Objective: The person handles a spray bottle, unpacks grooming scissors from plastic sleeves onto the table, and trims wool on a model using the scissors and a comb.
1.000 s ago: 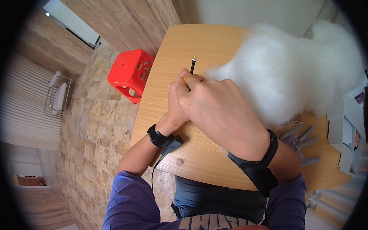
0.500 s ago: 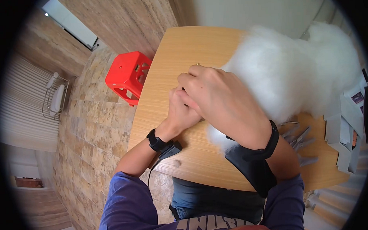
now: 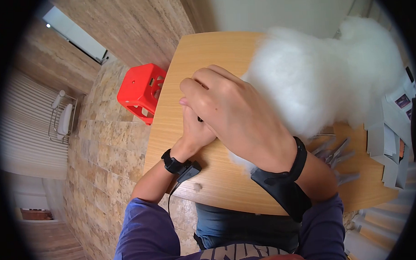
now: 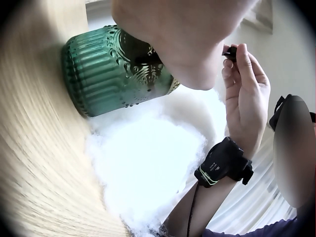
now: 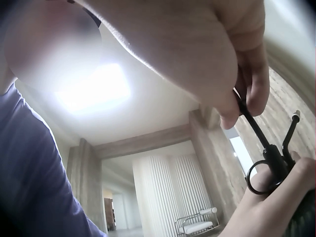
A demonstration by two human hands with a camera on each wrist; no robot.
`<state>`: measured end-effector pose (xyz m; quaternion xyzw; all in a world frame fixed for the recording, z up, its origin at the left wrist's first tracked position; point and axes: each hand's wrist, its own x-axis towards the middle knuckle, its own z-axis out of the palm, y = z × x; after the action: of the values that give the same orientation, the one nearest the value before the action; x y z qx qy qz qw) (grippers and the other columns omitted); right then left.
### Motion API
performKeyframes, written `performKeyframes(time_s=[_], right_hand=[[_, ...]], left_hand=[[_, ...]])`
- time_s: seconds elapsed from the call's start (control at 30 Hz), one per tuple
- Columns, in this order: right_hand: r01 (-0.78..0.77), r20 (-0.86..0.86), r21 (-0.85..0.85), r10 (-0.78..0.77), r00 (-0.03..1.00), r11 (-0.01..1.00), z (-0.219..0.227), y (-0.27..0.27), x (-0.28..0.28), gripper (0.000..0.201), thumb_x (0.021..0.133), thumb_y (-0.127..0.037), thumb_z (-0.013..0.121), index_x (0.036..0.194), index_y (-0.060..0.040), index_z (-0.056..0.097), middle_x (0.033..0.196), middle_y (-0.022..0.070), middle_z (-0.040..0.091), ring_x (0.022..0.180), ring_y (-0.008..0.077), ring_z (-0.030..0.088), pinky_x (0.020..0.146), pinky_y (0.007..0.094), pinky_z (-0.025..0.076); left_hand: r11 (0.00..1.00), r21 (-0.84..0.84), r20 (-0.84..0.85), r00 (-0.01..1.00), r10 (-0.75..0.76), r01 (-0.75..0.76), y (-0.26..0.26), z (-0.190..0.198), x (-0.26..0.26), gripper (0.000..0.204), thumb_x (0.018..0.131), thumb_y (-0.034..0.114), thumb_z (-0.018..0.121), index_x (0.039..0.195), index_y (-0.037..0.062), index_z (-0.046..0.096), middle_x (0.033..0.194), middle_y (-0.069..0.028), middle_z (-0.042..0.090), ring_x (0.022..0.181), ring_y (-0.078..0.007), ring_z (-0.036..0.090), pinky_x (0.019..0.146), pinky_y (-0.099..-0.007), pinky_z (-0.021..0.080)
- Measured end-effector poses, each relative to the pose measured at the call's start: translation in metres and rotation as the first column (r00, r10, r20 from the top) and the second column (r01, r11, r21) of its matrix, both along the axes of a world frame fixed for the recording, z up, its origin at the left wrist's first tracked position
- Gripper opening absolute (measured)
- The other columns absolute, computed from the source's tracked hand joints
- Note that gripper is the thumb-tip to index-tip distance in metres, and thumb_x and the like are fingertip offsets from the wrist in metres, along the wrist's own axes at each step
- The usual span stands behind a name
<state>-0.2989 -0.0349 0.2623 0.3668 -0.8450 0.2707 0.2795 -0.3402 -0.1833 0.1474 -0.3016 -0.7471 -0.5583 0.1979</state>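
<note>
My left hand [image 3: 195, 130] holds a ribbed green glass bottle [image 4: 94, 71] round its upper part, low over the table. Out of its top comes a black pump fitting [image 5: 274, 163] with a finger ring [image 5: 251, 180] and a bent spout [image 5: 288, 136] that ends in a pale metal tip. My right hand [image 3: 232, 106] is above the left and pinches the end of the thin black rod [image 5: 256, 127] that rises from the fitting. In the head view the right hand covers most of the left hand and hides the bottle.
A big heap of white stuffing fibre [image 3: 298, 76] covers the table's [image 3: 214, 47] right side. Several scissor-like tools [image 3: 335, 155] lie near the right forearm, with white boxes [image 3: 382, 142] beyond. A small tuft [image 3: 197, 187] sits by the near edge. A red stool [image 3: 140, 89] stands left.
My right hand has shifted up and left over the left hand. The spout's tip, seen past the fingers before, is hidden now in the head view. The left hand stays low.
</note>
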Motion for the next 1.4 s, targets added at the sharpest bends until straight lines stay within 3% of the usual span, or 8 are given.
performKeyframes(time_s=[0.13,0.2,0.23,0.33,0.5,0.7,1.4], right_hand=[[0.021,-0.005,-0.027,-0.021,1.000,0.999,0.001,0.000,0.003,0.014,0.079,0.001,0.068,0.090,0.0032,0.061,0.094,0.0143,0.061,0.090,0.0309,0.067,0.074,0.0383,0.059],[0.011,-0.003,-0.022,-0.011,1.000,1.000,0.007,0.001,0.007,0.015,0.077,0.001,0.068,0.089,0.0032,0.061,0.091,0.0134,0.060,0.089,0.0313,0.067,0.073,0.0388,0.059],[0.009,-0.001,-0.022,-0.009,1.000,1.000,0.008,0.001,0.010,0.015,0.077,0.001,0.068,0.089,0.0032,0.061,0.091,0.0134,0.060,0.089,0.0313,0.067,0.073,0.0388,0.059],[-0.012,0.067,0.004,0.012,0.998,1.000,0.008,0.002,0.015,0.015,0.075,-0.001,0.069,0.088,0.0022,0.062,0.089,0.0123,0.059,0.089,0.0299,0.068,0.072,0.0381,0.059],[0.077,-0.022,0.111,-0.075,0.997,0.991,0.006,-0.003,0.015,0.015,0.073,-0.005,0.071,0.082,0.0007,0.061,0.084,0.0099,0.056,0.073,0.0246,0.068,0.058,0.0354,0.056],[0.069,-0.030,0.167,-0.065,0.997,0.984,0.002,-0.007,0.014,0.015,0.072,-0.004,0.071,0.078,0.0007,0.058,0.081,0.0103,0.055,0.061,0.0237,0.066,0.052,0.0347,0.054],[-0.031,0.064,0.163,0.021,0.998,0.986,0.000,-0.004,0.010,0.011,0.072,-0.002,0.070,0.080,0.0025,0.065,0.082,0.0114,0.060,0.065,0.0253,0.069,0.054,0.0353,0.055]], left_hand=[[0.999,-0.047,0.052,0.999,-0.006,0.009,-0.003,-0.003,-0.002,0.029,0.082,0.014,0.081,0.100,-0.0003,0.064,0.091,-0.0126,0.067,0.082,-0.0249,0.065,0.069,-0.0374,0.051],[0.963,-0.231,-0.185,0.978,0.094,-0.136,0.000,0.014,0.002,0.036,0.081,0.016,0.083,0.106,-0.0006,0.063,0.098,-0.0128,0.065,0.090,-0.0238,0.064,0.074,-0.0385,0.051],[0.963,-0.231,-0.183,0.978,0.097,-0.138,-0.001,0.013,0.002,0.036,0.081,0.016,0.083,0.106,-0.0006,0.063,0.098,-0.0128,0.065,0.090,-0.0238,0.064,0.074,-0.0385,0.051],[0.965,-0.230,-0.151,0.984,0.088,-0.122,-0.003,0.008,0.005,0.036,0.081,0.016,0.083,0.107,-0.0005,0.063,0.098,-0.0128,0.065,0.091,-0.0238,0.064,0.075,-0.0385,0.051],[0.968,-0.232,-0.105,0.991,0.077,-0.100,-0.004,0.003,0.003,0.037,0.082,0.016,0.083,0.108,-0.0004,0.063,0.099,-0.0128,0.065,0.092,-0.0239,0.064,0.075,-0.0385,0.051],[0.972,-0.220,-0.048,0.996,0.071,-0.079,0.003,-0.007,0.008,0.037,0.082,0.015,0.082,0.109,-0.0002,0.062,0.100,-0.0128,0.065,0.093,-0.0241,0.064,0.076,-0.0385,0.051],[0.980,-0.198,0.124,0.992,0.017,0.008,-0.010,-0.022,0.009,0.039,0.084,0.015,0.081,0.114,0.0005,0.061,0.104,-0.0129,0.064,0.097,-0.0245,0.063,0.079,-0.0386,0.051]])
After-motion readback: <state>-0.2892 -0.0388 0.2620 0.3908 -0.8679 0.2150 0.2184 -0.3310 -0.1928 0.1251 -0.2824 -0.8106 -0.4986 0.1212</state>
